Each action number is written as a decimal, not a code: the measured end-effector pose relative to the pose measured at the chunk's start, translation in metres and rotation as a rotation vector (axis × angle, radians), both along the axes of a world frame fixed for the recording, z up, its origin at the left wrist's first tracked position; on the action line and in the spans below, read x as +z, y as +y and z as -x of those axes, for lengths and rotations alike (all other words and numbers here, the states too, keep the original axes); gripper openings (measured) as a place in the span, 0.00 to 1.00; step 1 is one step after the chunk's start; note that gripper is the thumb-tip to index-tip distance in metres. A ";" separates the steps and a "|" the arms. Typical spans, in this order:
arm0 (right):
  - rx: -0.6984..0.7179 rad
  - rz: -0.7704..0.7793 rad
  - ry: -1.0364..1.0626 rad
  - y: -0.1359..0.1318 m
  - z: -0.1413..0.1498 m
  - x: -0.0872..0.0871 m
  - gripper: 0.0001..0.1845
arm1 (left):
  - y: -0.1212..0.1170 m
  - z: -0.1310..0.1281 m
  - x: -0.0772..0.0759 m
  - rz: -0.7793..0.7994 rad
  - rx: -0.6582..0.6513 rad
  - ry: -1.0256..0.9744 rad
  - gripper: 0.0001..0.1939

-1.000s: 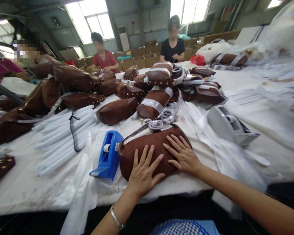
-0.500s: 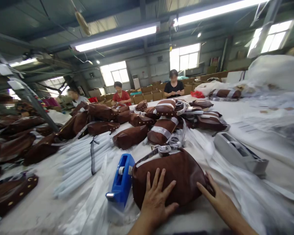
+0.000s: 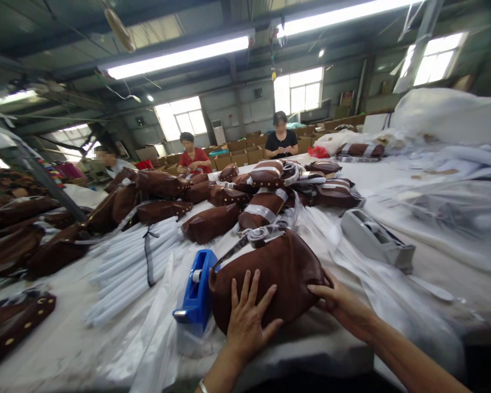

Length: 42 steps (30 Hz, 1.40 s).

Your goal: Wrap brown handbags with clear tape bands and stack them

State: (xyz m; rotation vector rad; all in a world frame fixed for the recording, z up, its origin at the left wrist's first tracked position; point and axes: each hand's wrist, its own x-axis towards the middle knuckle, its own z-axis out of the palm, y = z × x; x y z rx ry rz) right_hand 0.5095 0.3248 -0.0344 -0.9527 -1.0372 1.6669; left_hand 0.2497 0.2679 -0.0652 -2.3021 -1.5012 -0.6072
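A brown leather handbag (image 3: pixel 288 273) rests on the table in front of me, with its wrapped strap (image 3: pixel 258 234) bundled along the top edge. My left hand (image 3: pixel 249 316) lies flat on the bag's front, fingers spread. At the bag's right end, my right hand (image 3: pixel 341 303) grips the corner, thumb on the front and the other fingers partly hidden behind. Just left of the bag stands a blue tape dispenser (image 3: pixel 195 303), close against it.
More brown bags (image 3: pixel 213 222) are heaped beyond and to the left. White rolled tubes (image 3: pixel 133 273) lie tied with a dark band. A grey tape dispenser (image 3: pixel 378 243) stands at right among clear plastic sheets (image 3: pixel 393 311). Several people sit at the far side.
My right hand has closed on the bag's right corner, where its fingers were spread before. The bag's right end looks slightly raised. The view has shifted a little to the right.
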 end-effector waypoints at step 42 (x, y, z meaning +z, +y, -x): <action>0.386 -1.578 -1.334 0.075 -0.025 0.017 0.45 | -0.004 -0.022 0.029 0.228 0.098 -0.068 0.29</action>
